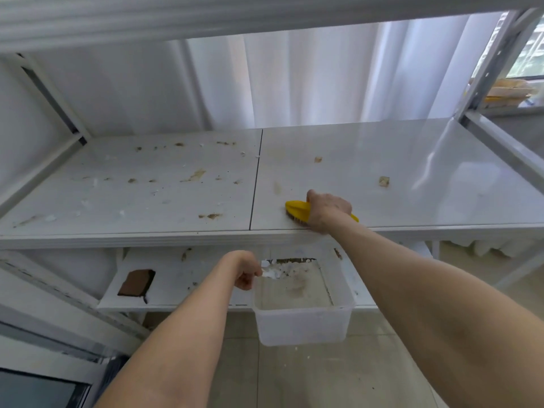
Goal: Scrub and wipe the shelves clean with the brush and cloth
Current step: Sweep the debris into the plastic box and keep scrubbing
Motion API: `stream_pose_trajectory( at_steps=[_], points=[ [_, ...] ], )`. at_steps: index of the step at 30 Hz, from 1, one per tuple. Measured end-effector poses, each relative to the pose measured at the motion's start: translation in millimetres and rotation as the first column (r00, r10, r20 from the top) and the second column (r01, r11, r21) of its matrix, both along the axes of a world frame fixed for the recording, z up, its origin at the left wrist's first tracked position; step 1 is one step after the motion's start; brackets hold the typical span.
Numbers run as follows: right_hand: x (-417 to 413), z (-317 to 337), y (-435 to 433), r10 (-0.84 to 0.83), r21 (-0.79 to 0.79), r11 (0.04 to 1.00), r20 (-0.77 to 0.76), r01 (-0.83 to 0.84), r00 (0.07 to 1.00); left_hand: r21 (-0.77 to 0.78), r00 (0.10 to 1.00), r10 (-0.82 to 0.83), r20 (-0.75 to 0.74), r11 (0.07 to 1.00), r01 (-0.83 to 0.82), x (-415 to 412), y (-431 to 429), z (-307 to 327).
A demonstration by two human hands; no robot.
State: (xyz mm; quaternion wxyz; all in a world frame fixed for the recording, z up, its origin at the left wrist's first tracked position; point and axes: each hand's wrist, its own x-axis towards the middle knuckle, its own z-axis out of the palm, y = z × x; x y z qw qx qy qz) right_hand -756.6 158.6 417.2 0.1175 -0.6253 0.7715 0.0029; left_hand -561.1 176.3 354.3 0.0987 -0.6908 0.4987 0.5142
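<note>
Head view: a white metal shelving rack (485, 69) seen from the front, with two bare forearms reaching in.
Brush: yellow plastic scrubbing brush (297, 210) with an oval back and short tan bristles. It sits bristles down on the right panel of the glossy white upper shelf (353, 142), near the front edge.
Right hand (328, 210): fingers curled over the brush's back, gripping it; a yellow tip shows past the wrist.
Left hand (244, 270): fingers curled, pinching the rear left rim of the tub.
Tub: translucent rectangular plastic tub (303, 325), held below the upper shelf's front edge and partly covering the lower shelf. White flakes and a brownish smear lie inside.
Upper shelf surface: two smooth panels split by a dark seam. The left panel is speckled with brown stains and white flakes; the right is shiny, with two small tan scraps.
Lower shelf (188, 278): flat white board with brown streaks.
Pad: flat brown rectangular pad (137, 283) lying on the lower shelf's left part; cloth or sponge, I cannot tell.
Room: pleated white curtain (294, 78) behind the rack, and pale tiled floor (309, 378) below, dotted with specks.
</note>
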Motion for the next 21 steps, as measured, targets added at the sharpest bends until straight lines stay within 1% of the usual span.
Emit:
stream_pose_trajectory(
  at_steps=[5,7,9,11,12,14,16,18,19,21],
  points=[
    [19,4,6,0.181,0.123,0.976,-0.002,-0.180,0.983,-0.020,0.998,-0.047,0.044,0.999,0.048,-2,-1,1],
    [19,4,7,0.165,0.076,0.983,0.039,-0.168,0.986,-0.025,0.997,-0.062,0.055,0.998,0.063,-2,0,1],
    [13,4,7,0.080,-0.025,0.997,0.081,-0.078,0.994,-0.032,0.995,-0.082,0.054,0.996,0.084,-5,1,1],
    [3,2,7,-0.004,-0.086,0.996,0.069,0.010,0.998,-0.037,0.994,-0.093,0.052,0.995,0.095,-6,1,1],
    [-2,3,8,-0.028,-0.073,0.997,0.057,0.032,0.998,-0.040,0.994,-0.097,0.054,0.994,0.099,-7,1,1],
    [-4,4,11,0.003,0.010,1.000,0.026,-0.003,1.000,-0.041,0.994,-0.097,0.055,0.994,0.099,-7,1,0],
    [2,6,12,0.125,0.099,0.987,0.014,-0.126,0.992,-0.043,0.994,-0.091,0.057,0.995,0.093,-7,1,0],
    [10,5,11,0.211,0.141,0.966,0.037,-0.214,0.977,-0.037,0.993,-0.093,0.068,0.995,0.096,-8,3,0],
    [13,6,9,0.209,0.120,0.969,0.057,-0.214,0.976,-0.037,0.993,-0.092,0.069,0.995,0.094,-8,2,1],
    [9,10,6,0.121,0.019,0.992,0.101,-0.123,0.987,-0.037,0.994,-0.089,0.064,0.995,0.091,-7,3,3]
  ],
)
